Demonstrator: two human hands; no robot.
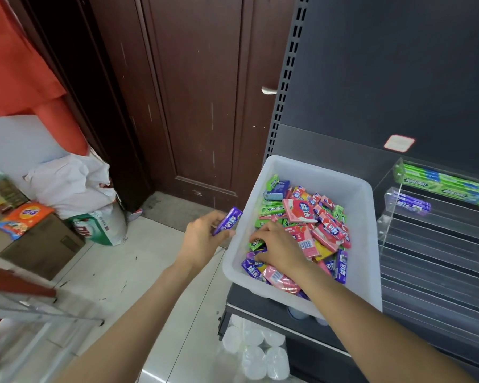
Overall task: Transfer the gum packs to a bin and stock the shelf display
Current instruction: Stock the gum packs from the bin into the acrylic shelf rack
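The right hand [278,246] reaches into the white bin [343,178], fingers curled down onto the mixed gum packs [310,225] at its near left corner; whether it grips one, I cannot tell. Just left of the bin's rim, the left hand [205,236] holds a purple gum pack [228,220] between thumb and fingers. The bin sits on a dark shelf [440,272]. Farther right, a clear acrylic display [390,205] carries green packs [443,186] and one purple pack [411,203]. A dark wooden door [199,92] stands behind.
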